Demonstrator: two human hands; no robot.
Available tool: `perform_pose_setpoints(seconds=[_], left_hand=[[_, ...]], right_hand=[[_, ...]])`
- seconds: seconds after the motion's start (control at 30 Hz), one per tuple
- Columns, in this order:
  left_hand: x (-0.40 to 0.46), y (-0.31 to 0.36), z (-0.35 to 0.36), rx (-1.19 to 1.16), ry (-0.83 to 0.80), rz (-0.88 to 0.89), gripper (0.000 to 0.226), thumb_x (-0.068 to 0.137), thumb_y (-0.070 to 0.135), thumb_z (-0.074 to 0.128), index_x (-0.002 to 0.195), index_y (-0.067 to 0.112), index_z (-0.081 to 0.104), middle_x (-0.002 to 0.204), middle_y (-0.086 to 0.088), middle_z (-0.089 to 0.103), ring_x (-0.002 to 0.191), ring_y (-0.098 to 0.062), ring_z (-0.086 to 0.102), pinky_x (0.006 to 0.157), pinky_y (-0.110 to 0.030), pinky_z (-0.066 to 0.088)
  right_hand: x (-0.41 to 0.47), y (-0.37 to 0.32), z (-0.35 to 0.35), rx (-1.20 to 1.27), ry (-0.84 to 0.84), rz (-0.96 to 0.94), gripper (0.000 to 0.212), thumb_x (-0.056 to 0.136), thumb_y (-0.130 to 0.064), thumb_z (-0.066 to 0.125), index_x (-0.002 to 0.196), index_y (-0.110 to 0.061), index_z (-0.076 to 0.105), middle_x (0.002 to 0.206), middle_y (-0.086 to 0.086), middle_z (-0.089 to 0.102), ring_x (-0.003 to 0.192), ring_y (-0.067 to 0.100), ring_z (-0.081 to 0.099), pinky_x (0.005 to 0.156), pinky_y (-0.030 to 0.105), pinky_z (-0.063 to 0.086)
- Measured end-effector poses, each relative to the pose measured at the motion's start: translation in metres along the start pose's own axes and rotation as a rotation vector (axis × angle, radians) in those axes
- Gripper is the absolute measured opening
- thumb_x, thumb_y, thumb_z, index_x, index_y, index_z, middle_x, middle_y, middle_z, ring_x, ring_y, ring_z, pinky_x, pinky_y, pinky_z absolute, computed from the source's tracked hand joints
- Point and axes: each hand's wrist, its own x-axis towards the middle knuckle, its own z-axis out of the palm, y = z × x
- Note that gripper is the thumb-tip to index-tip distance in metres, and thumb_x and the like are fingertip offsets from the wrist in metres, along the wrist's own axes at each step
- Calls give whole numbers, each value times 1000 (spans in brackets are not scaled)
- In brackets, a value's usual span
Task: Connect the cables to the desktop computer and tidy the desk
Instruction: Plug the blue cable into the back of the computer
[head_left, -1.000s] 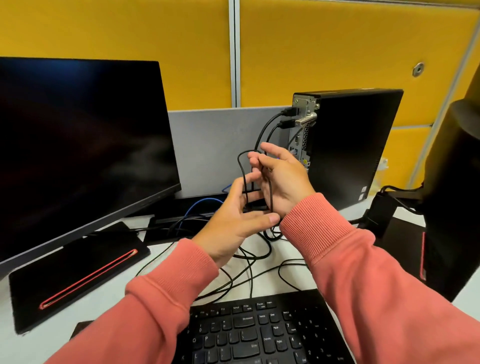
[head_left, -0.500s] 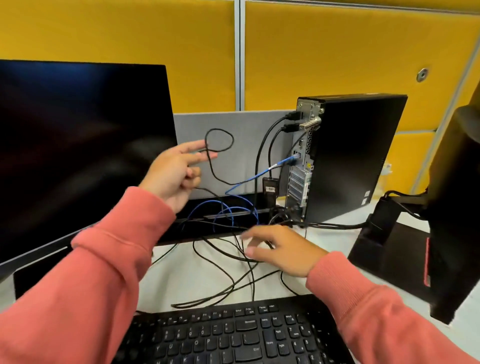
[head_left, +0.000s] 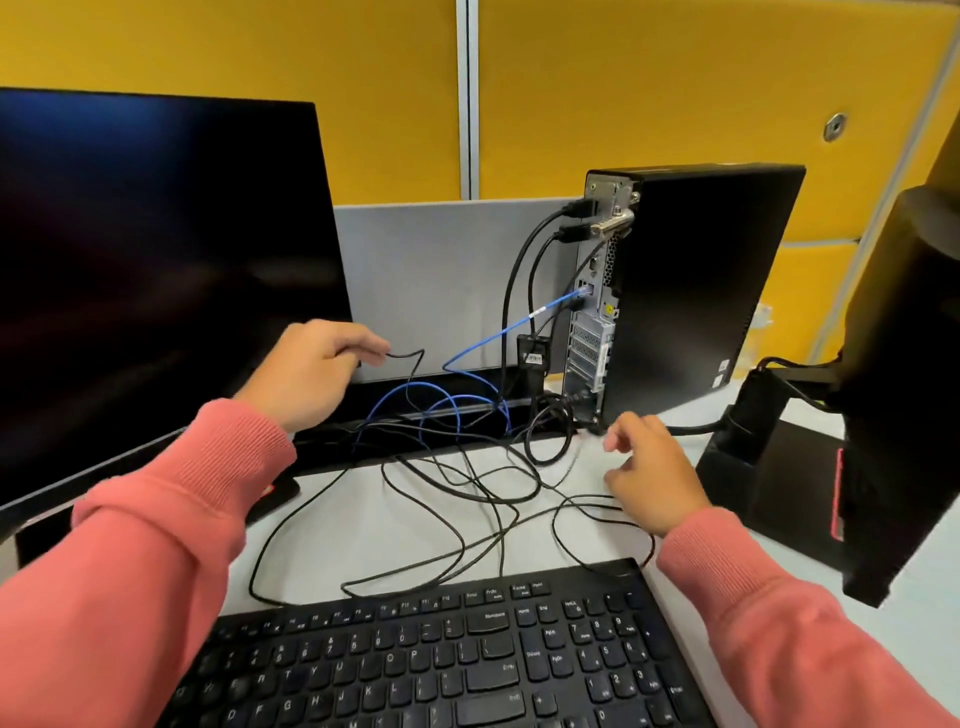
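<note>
The left hand (head_left: 306, 371) is raised in front of the monitor (head_left: 156, 270), its curled fingers (head_left: 363, 345) pinching a thin black cable (head_left: 410, 364) that droops rightward into the tangle. Risk: in my judgement a pull here could tighten the loops on the counter (head_left: 374, 525), or drag on the blue cable (head_left: 493, 340) plugged into the desktop computer (head_left: 691, 291). The held cable's free length runs roughly left to right, then drops into the heap. The computer stands upright, long axis vertical, its port side facing left. The right hand (head_left: 652, 470) hovers beside its base, fingers loosely bent and grasping nothing.
</note>
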Motion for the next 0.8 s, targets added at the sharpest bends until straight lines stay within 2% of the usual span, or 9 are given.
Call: perform_pose_setpoints(seconds=[0.1, 0.17, 0.23, 0.37, 0.47, 0.5, 0.6, 0.7, 0.8], left_hand=[[-4, -7, 12, -3, 1, -13, 46, 97, -3, 43, 113, 26, 75, 104, 14, 77, 61, 11, 58, 63, -12, 43], [-6, -10, 18, -5, 3, -4, 44, 99, 0, 44, 114, 29, 74, 105, 16, 76, 63, 0, 63, 65, -19, 49], [-9, -13, 21, -21, 7, -9, 43, 100, 3, 45, 116, 30, 74, 105, 18, 76, 87, -16, 71, 81, -27, 54], [-12, -21, 19, 15, 79, -45, 42, 101, 5, 45, 125, 28, 72, 114, 13, 75, 62, -1, 61, 63, -22, 49], [-15, -30, 15, 16, 155, -85, 41, 103, 11, 44, 134, 28, 66, 122, 12, 72, 81, -29, 69, 76, -37, 57], [-14, -33, 14, 5, 166, -105, 41, 104, 12, 44, 136, 28, 64, 124, 12, 71, 78, -30, 69, 75, -37, 56], [-10, -40, 13, -151, 157, -206, 43, 104, 11, 45, 141, 27, 59, 128, 15, 69, 54, -12, 59, 65, -30, 54], [-7, -41, 13, -305, 143, -292, 44, 104, 10, 45, 142, 27, 58, 127, 16, 69, 56, -14, 61, 71, -36, 56], [-6, -34, 21, -407, 118, -285, 45, 104, 7, 45, 143, 26, 56, 128, 14, 67, 65, -17, 68, 58, -30, 53]], right_hand=[[-2, 5, 3, -227, -297, 32, 22, 83, -21, 73, 95, -30, 57, 100, -6, 50, 90, 17, 57, 84, 33, 49], [-3, 7, 9, -272, -381, 25, 16, 84, -22, 72, 92, -30, 61, 94, -8, 56, 90, 16, 59, 86, 35, 54], [-3, 6, 12, -258, -361, 10, 12, 86, -17, 71, 87, -27, 66, 88, -9, 61, 87, 15, 62, 84, 32, 55], [-1, 7, 13, -282, -326, -12, 7, 93, -14, 64, 90, -20, 67, 87, -5, 62, 87, 18, 62, 81, 31, 54], [-1, 10, 12, -300, -295, -24, 7, 95, -14, 59, 94, -17, 64, 93, 0, 63, 88, 20, 60, 81, 32, 53], [-1, 12, 10, -297, -281, -29, 8, 95, -12, 57, 94, -18, 63, 94, 0, 62, 88, 20, 59, 80, 31, 51], [-1, 14, 1, -306, -236, -22, 22, 94, -2, 51, 95, -22, 60, 97, -1, 55, 88, 16, 54, 80, 28, 47], [-3, 11, -10, -384, -289, 27, 32, 89, 3, 53, 89, -27, 63, 95, -7, 52, 90, 14, 54, 78, 26, 46], [-5, 7, -12, -391, -432, 56, 24, 85, -7, 63, 84, -31, 65, 94, -10, 59, 91, 13, 59, 75, 23, 49]])
